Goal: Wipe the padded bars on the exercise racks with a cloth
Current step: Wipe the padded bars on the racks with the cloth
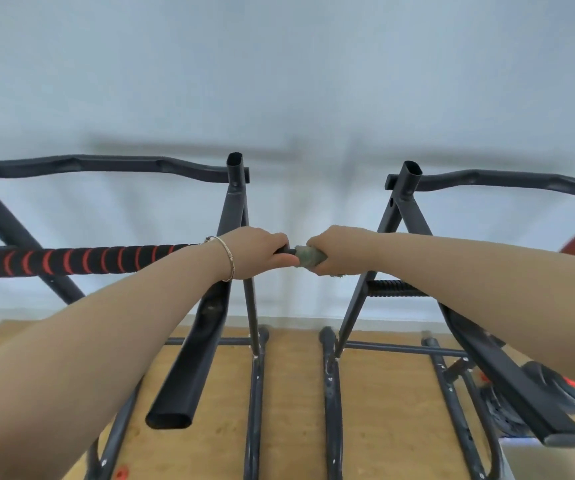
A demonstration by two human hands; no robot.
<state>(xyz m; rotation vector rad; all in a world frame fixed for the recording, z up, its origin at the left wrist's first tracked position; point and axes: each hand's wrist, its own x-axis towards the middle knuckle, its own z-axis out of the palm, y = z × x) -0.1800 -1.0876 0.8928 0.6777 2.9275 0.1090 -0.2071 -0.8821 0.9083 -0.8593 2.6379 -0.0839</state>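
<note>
Both arms bare, stretched forward, converging at centre. Left grip: knuckles up, fingers curled over the end of the padded bar, thumb underneath. Right grip: fisted round the cloth, just beside the left. Bracelet on left wrist.

The striped padded bar, black foam wound with red bands, runs level from far left of the left rack's upright post and ends just right of it. A grey-green cloth is bunched round that end, gripped by the right hand. Well to the right of the post, a black ribbed padded bar lies level across the second rack, partly hidden.
</note>
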